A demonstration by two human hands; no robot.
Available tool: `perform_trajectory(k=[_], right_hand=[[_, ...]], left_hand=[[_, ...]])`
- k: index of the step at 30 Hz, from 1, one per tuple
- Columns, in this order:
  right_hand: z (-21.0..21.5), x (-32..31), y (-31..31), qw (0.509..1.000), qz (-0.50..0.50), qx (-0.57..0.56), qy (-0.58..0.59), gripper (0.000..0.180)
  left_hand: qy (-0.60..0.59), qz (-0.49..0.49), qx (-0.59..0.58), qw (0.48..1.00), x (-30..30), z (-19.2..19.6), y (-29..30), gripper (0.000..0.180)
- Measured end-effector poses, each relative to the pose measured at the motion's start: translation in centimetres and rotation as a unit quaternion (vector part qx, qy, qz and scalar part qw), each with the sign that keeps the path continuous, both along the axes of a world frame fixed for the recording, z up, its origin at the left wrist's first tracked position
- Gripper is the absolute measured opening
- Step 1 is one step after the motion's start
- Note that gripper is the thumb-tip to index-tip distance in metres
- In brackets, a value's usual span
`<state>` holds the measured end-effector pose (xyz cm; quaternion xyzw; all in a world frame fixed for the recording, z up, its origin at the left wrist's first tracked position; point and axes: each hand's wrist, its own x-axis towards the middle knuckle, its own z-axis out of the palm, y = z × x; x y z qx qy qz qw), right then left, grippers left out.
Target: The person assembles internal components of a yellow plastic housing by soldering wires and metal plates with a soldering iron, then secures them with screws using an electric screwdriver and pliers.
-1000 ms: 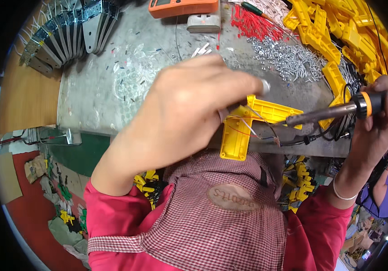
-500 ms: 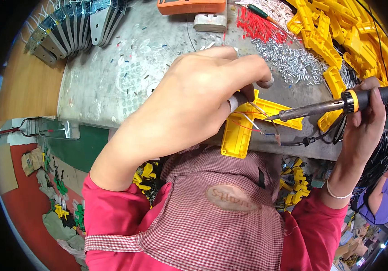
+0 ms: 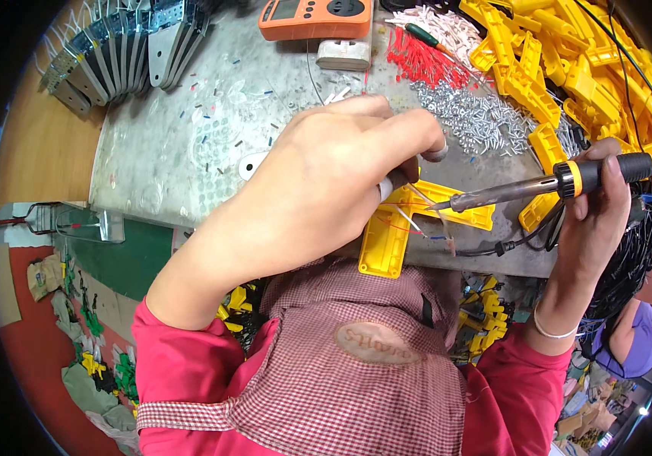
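At the workbench's near edge, the left hand (image 3: 326,190) pinches thin wires against one yellow plastic housing (image 3: 402,228); the right hand (image 3: 596,220) is closed around one soldering iron (image 3: 539,182), tip just beside the wires. Risk: the hot tip can slip onto a fingertip or melt the housing (both lie close). Behind: one orange meter (image 3: 314,17), one heap of yellow housings (image 3: 569,68), too many to count

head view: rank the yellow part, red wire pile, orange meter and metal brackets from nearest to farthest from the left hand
From the left hand:
1. Yellow part, under the fingers, touching.
2. Red wire pile, up and right on the bench.
3. Orange meter, at the top edge.
4. Metal brackets, far upper left.
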<state>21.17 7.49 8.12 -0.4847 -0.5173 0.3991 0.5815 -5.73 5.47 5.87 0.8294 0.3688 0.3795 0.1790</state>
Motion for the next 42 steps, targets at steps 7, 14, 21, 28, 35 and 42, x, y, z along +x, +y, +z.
perform_trajectory(k=[7, 14, 21, 28, 35, 42], right_hand=[[-0.3, -0.2, -0.1, 1.000, -0.005, 0.007, -0.017, 0.028], [-0.2, 1.6, -0.2, 0.999, -0.006, 0.009, 0.039, 0.026], [-0.2, 1.5, -1.2, 0.995, 0.086, 0.025, 0.049, 0.025], [-0.8, 0.8, -1.0, 0.997, 0.061, 0.011, 0.048, 0.027], [-0.5, 0.2, -1.2, 0.998, 0.043, 0.014, 0.036, 0.028], [-1.2, 0.8, -0.9, 0.995, 0.086, 0.015, 0.053, 0.026]], left_hand=[[0.023, -0.006, -0.020, 1.000, 0.1, -0.4, -0.1, 0.039], [-0.021, 0.006, -0.026, 0.999, -0.4, -0.3, -0.5, 0.036], [-0.065, -0.019, -0.086, 0.994, -0.5, -0.4, -1.3, 0.035], [-0.043, -0.045, -0.058, 0.996, -0.1, -0.9, -1.1, 0.036], [-0.067, -0.066, -0.077, 0.993, 0.1, -1.1, -0.9, 0.034], [-0.046, -0.070, -0.082, 0.993, -0.2, -1.1, -0.8, 0.034]])
